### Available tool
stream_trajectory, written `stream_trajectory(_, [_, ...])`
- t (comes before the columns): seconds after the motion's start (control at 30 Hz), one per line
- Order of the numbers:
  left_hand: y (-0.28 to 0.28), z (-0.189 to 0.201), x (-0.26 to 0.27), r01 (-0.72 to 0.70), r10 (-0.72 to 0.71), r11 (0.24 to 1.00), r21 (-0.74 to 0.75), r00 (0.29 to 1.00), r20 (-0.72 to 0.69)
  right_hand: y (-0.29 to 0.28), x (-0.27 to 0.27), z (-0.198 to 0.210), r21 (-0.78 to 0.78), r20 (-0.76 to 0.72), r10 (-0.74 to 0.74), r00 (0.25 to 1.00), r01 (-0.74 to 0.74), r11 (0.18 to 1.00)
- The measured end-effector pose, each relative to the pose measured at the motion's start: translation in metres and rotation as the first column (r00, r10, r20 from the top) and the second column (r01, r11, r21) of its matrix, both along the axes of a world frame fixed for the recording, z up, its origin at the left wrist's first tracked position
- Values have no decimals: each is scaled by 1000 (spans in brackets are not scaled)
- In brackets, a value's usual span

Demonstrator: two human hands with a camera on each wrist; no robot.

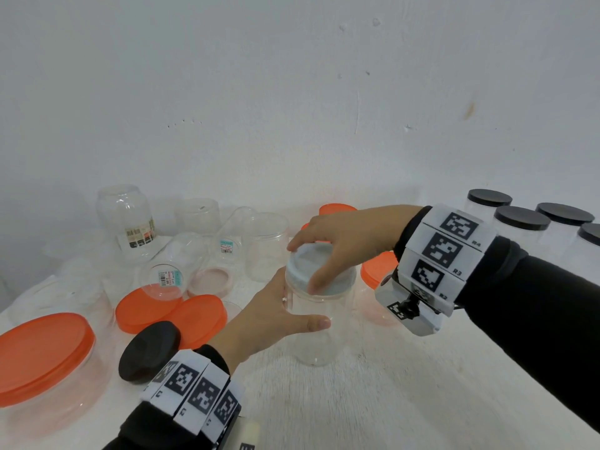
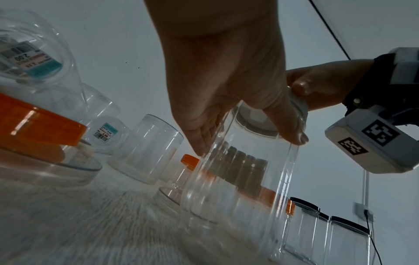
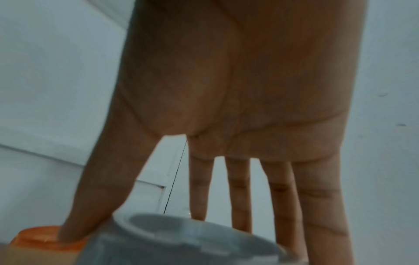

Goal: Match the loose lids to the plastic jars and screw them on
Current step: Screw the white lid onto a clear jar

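Observation:
A clear plastic jar (image 1: 316, 332) stands upright on the white table, near the middle. My left hand (image 1: 292, 311) grips its upper wall, thumb in front and fingers behind. A pale grey-white lid (image 1: 341, 282) sits on the jar's mouth. My right hand (image 1: 306, 264) comes down over it, and the thumb and fingertips grip the lid's rim. The left wrist view shows the jar (image 2: 238, 188), my left hand (image 2: 249, 143) round it and the lid (image 2: 256, 118) above. The right wrist view shows my right hand (image 3: 170, 231) spread over the lid (image 3: 181, 238).
Loose orange lids (image 1: 201, 315) and a black lid (image 1: 149, 350) lie left of the jar. A wide orange-lidded tub (image 1: 42, 352) stands at the front left. Several open clear jars (image 1: 126, 219) crowd the back left beside a pink lid (image 1: 211, 280). Black-lidded jars (image 1: 522, 222) stand at the far right.

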State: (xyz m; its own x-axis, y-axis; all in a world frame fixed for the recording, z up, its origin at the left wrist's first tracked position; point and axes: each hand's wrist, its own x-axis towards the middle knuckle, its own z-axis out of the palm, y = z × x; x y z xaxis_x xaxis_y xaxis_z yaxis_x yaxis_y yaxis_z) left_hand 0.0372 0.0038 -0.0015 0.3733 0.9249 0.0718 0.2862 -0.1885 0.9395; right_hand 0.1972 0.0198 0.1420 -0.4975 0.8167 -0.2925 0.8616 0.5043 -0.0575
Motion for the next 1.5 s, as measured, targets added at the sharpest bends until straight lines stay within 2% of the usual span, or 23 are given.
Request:
stream_trajectory(0.13, [0,-1,-1,1,-1,1000,4,1000,-1,1,-3,-5,57,42,-41,998,38,998])
stream_trajectory(0.3, [1,-2,0,3,-3,1000,2,1000,1,0,0,-1,-58,-4,-4,1000,4,998])
stream_trajectory(0.6, [1,-2,-1,2,-2,1000,6,1000,23,0,8,-13,2,-91,-25,996,25,1000])
stream_trajectory(0.9, [-1,-4,0,-18,18,1000,21,1000,22,-8,13,-36,180,-159,47,986,-18,983])
stream_trajectory(1.23, [-4,-4,2,-33,32,999,36,999,19,-14,15,-63,402,-212,81,974,11,916])
stream_trajectory(1.37, [-4,-4,3,-31,31,998,47,999,12,-17,15,-72,412,-266,80,961,39,910])
stream_trajectory(1.5, [-5,-3,3,-51,52,997,49,999,-5,-18,18,-77,348,-386,73,920,72,935])
